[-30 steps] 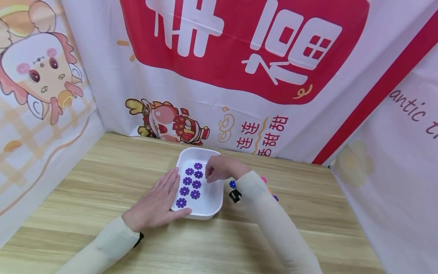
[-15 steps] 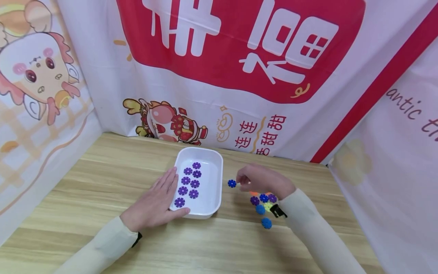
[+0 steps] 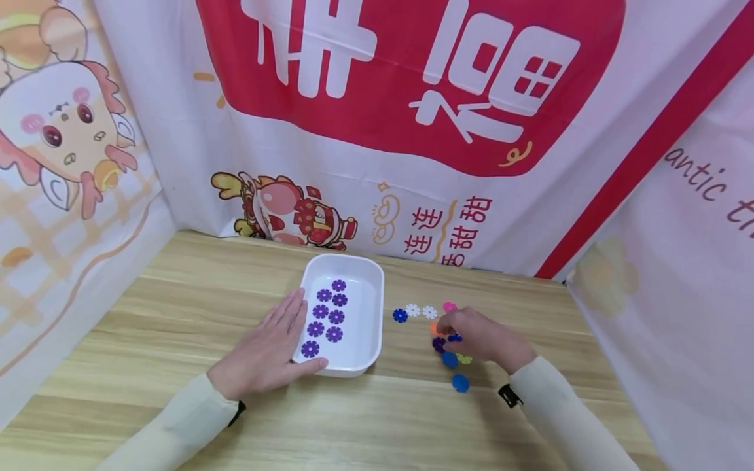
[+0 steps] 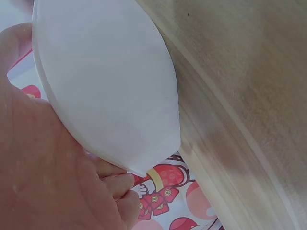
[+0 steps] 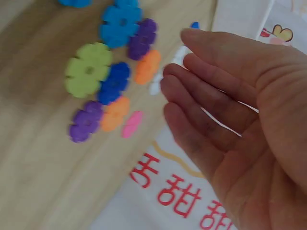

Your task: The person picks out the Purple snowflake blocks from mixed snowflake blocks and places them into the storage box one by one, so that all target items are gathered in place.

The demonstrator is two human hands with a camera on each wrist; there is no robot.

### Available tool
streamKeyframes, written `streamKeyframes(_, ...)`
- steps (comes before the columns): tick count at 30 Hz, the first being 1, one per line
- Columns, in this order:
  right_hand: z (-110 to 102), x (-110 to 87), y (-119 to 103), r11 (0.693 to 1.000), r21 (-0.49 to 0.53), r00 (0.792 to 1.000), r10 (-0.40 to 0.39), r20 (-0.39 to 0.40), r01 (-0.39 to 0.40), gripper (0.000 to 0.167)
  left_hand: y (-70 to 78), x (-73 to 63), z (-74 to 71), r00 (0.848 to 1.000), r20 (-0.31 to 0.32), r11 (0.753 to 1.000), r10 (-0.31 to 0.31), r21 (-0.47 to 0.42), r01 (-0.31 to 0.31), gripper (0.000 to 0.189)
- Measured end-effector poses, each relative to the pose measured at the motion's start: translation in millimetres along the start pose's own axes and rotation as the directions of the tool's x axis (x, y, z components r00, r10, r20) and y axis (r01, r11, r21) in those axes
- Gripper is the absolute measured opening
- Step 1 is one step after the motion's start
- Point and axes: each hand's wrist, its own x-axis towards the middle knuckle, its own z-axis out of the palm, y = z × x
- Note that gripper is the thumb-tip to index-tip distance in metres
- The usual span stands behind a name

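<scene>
My left hand (image 3: 262,347) rests against a white plastic tray (image 3: 360,314), its straight fingers along the left rim and the thumb over the front corner. Several purple snowflake discs (image 3: 315,329) lie inside, in two columns on the tray's left half. Over a loose group of coloured discs to the right hovers my right hand (image 3: 483,337), partly covering them in the head view. The right wrist view shows its fingers loosely bent with nothing between them. Near it lie a yellow-green disc (image 5: 89,70), a purple disc (image 5: 87,122), an orange disc (image 5: 147,67) and a pink disc (image 5: 132,124).
Between tray and group sit a dark blue disc (image 3: 400,315) and two white discs (image 3: 430,312). A blue disc (image 3: 461,383) lies closest to the front. Printed cloth (image 3: 330,150) hangs behind the wooden table (image 3: 353,425) and along both sides.
My right hand has gone from inside the tray back to the right, over the loose discs. Two white discs beside the dark blue one have come into sight. The left hand stays on the tray.
</scene>
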Motion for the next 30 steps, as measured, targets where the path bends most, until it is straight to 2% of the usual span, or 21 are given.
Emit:
streamKeyframes(5, 14, 1.4, 6, 1.0, -0.02, 0.998, 0.016, -0.056, -0.017, 0.029, 0.9, 0.4, -0.2, 1.0, -0.002, 1.0, -0.001, -0.001, 0.001, 0.112)
streamKeyframes(14, 31, 5.7, 13, 0.998, -0.022, 0.993, 0.06, -0.098, -0.063, 0.026, 0.7, 0.1, 0.0, 1.0, 0.001, 1.0, -0.009, 0.001, 0.009, 0.112)
streamKeyframes(22, 35, 10.8, 14, 0.991, 0.029, 0.985, 0.132, -0.114, -0.129, 0.026, -0.4, 0.7, 1.6, 1.0, 0.0, 1.0, -0.004, 0.007, 0.004, 0.113)
streamKeyframes(30, 35, 12.1, 17, 0.99, 0.088, 0.985, 0.123, -0.12, -0.113, 0.022, 0.8, -0.9, -0.5, 1.0, -0.005, 1.0, 0.0, 0.01, 0.0, 0.113)
